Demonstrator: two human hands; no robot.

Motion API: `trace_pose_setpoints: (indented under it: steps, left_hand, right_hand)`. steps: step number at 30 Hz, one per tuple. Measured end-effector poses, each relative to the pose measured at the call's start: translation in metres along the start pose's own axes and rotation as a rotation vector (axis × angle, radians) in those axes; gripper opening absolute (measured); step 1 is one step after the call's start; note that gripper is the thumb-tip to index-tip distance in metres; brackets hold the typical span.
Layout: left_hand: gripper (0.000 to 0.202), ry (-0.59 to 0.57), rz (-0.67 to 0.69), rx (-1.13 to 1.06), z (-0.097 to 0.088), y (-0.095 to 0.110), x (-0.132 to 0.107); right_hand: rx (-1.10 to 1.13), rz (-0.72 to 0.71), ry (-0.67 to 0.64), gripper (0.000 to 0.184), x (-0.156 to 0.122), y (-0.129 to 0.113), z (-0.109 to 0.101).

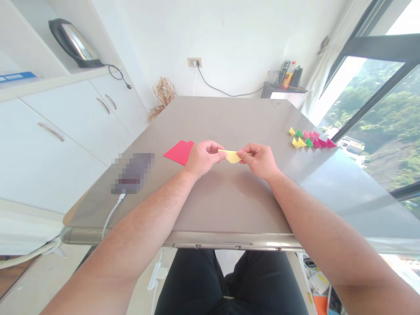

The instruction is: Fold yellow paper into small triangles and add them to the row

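Observation:
A small folded yellow paper point(232, 156) is held between both my hands above the middle of the grey table point(229, 118). My left hand point(203, 157) pinches its left end with fingers closed. My right hand point(260, 160) pinches its right end, fingers closed too. A stack of red paper sheets point(179, 152) lies flat on the table just left of my left hand. At the right side of the table sits a row of several small folded paper pieces point(311, 139) in yellow, green and pink.
A blurred dark object point(133, 173) with a white cable lies at the table's left front. White cabinets point(65, 131) stand to the left with a kettle point(74, 43) on top. A window point(377, 109) is at the right. A small shelf with bottles point(287, 81) stands beyond.

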State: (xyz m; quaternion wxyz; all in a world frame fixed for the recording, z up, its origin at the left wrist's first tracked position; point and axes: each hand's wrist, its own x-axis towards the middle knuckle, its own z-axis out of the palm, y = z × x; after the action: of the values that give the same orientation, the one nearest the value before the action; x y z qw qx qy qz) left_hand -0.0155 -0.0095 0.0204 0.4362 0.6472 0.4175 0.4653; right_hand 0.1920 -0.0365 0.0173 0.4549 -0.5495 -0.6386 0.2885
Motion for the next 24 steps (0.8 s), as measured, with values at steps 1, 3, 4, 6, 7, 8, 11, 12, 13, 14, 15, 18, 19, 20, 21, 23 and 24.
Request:
trace_pose_setpoints:
  steps: [1,3,4,6,7,8,11,12,13,14,15,18,19,20,21,23,24]
  left_hand:
    - [0.025,-0.004,-0.004,0.006,0.000,0.000,0.000]
    - [0.022,-0.002,-0.015,0.010,0.000,0.000,0.000]
    - [0.021,0.003,-0.024,0.004,0.001,0.000,0.000]
    - [0.020,0.017,-0.046,-0.022,0.001,0.002,0.000]
    - [0.020,0.021,-0.057,-0.038,0.001,0.003,0.000]
    - [0.020,0.022,-0.067,-0.051,0.001,0.003,0.000]
    - [0.018,0.016,-0.083,-0.054,0.000,0.006,-0.001]
    - [0.018,0.013,-0.083,-0.042,0.000,0.006,-0.001]
    - [0.018,0.013,-0.080,-0.027,-0.001,0.007,-0.001]
    - [0.018,0.014,-0.076,-0.014,-0.002,0.007,-0.001]
    - [0.018,0.017,-0.073,-0.002,-0.003,0.007,0.000]
    - [0.018,0.030,-0.070,0.010,-0.006,0.007,0.001]
    - [0.018,0.036,-0.075,0.004,-0.007,0.006,0.002]
    - [0.018,0.041,-0.082,-0.009,-0.007,0.005,0.002]
    - [0.018,0.047,-0.092,-0.025,-0.008,0.004,0.003]
    - [0.018,0.069,-0.107,-0.055,-0.010,0.001,0.005]
    - [0.017,0.085,-0.107,-0.059,-0.011,0.000,0.007]
  right_hand:
    - [-0.001,-0.003,-0.003,0.021,0.000,0.000,0.001]
    - [-0.004,-0.005,-0.006,0.021,-0.001,0.001,0.002]
    - [-0.005,-0.005,-0.009,0.021,-0.001,0.001,0.002]
    - [-0.007,-0.008,-0.014,0.021,-0.001,0.001,0.003]
    - [-0.007,-0.010,-0.015,0.020,-0.001,0.001,0.003]
    - [-0.006,-0.013,-0.013,0.020,-0.001,0.001,0.003]
    - [-0.001,-0.020,-0.010,0.020,-0.001,0.001,0.002]
    - [0.000,-0.017,-0.010,0.020,-0.001,0.001,0.002]
    - [0.001,-0.011,-0.009,0.020,0.000,0.001,0.002]
    - [0.003,0.000,-0.007,0.021,0.000,0.001,0.001]
    - [0.006,0.015,-0.002,0.022,0.000,0.001,0.001]
    - [0.050,0.052,-0.003,0.025,0.002,0.002,0.000]
    - [0.078,0.058,-0.017,0.025,0.003,0.003,-0.001]
    - [0.106,0.063,-0.036,0.024,0.004,0.004,-0.001]
    - [0.127,0.069,-0.053,0.024,0.005,0.006,-0.002]
    - [0.132,0.088,-0.063,0.023,0.008,0.009,-0.003]
    - [0.117,0.101,-0.051,0.022,0.009,0.011,-0.004]
